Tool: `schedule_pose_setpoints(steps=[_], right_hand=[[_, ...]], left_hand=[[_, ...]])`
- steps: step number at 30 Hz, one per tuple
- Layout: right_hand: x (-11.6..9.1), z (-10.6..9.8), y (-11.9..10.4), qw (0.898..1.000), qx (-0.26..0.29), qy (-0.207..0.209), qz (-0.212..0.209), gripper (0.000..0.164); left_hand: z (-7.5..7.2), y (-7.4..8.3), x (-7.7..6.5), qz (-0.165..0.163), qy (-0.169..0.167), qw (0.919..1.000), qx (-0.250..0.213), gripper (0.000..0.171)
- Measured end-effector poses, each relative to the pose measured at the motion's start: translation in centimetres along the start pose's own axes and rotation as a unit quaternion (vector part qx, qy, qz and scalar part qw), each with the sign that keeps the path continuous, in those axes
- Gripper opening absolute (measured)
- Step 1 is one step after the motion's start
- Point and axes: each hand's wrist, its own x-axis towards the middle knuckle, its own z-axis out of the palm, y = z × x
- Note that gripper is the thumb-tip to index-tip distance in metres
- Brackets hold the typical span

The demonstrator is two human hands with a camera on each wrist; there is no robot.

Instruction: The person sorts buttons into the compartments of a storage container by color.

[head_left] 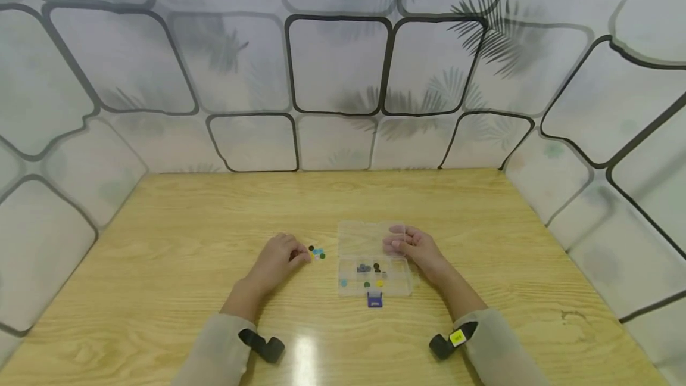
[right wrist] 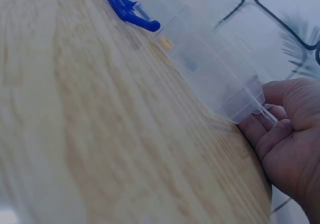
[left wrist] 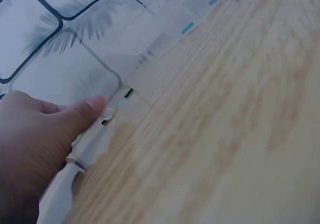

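A clear plastic compartment box (head_left: 348, 290) lies on the table with its lid (head_left: 364, 238) raised back and its blue latch (head_left: 374, 301) toward me. My right hand (head_left: 426, 255) grips the lid's right edge, thumb in front and fingers behind. The right wrist view shows that hand (right wrist: 290, 129) around the clear plastic edge. To the left of the box lies a small group of flat, button-like discs (head_left: 322, 256), in black, blue, green and yellow. Thumb and fingertips of my left hand (head_left: 276, 261) reach right to these discs; in the left wrist view its thumb (left wrist: 90, 108) is stretched beside them.
Inside the box, separate compartments hold grey discs (head_left: 364, 268), dark brown discs (head_left: 377, 267), a blue disc (head_left: 343, 283), a green disc (head_left: 367, 284) and a yellow disc (head_left: 380, 283). Patterned curtains (head_left: 337, 64) surround the wooden table (head_left: 177, 225) at the back and sides.
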Motion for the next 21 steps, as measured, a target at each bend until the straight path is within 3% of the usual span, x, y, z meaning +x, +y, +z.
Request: schedule_pose_setpoints(steps=[8,14,17,21], right_hand=[[0.0,0.0,0.0,1.0,-0.002,-0.004,-0.007,0.049],[-0.1,-0.1,-0.1,1.0,-0.008,0.001,-0.004,0.048],[-0.1,-0.1,-0.1,1.0,-0.01,0.004,-0.001,0.048],[-0.2,0.0,-0.2,1.0,-0.01,0.004,0.004,0.048]], left_hand=[[-0.2,0.2,0.0,0.004,0.0,0.9999,-0.013,0.011],[0.4,1.3,0.3,0.044,0.022,0.9984,-0.026,0.017],[1.1,2.0,0.5,0.067,0.021,0.9975,-0.009,0.019],[1.8,2.6,0.9,0.067,0.022,0.9974,0.009,0.018]])
